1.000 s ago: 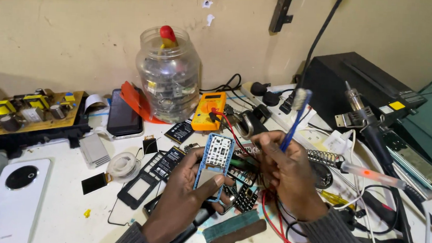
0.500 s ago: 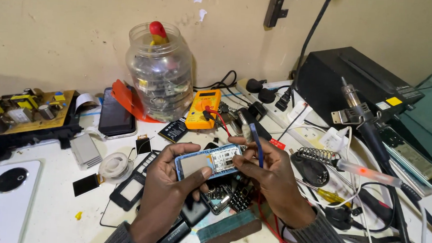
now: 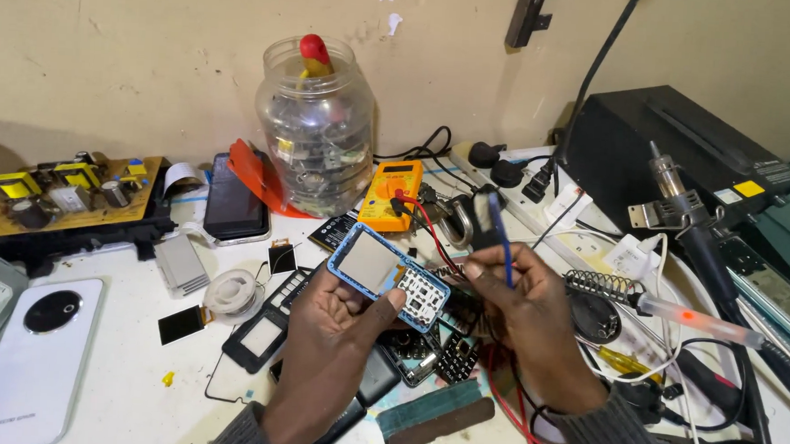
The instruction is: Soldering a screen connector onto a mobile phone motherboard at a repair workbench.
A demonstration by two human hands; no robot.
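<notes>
The left hand gripped the blue keypad phone by its near-right end, fingers pressed against its edges; its long axis ran far-left to near-right. The right hand, just right of it, pinched a blue-handled tool upright between thumb and fingertips, above the cluttered white bench.

The left hand is covering the lower edge of the blue phone. The right hand is hiding the blue tool's lower end. The white device is running off the bottom edge, and the jar's contents are blurring together.
</notes>
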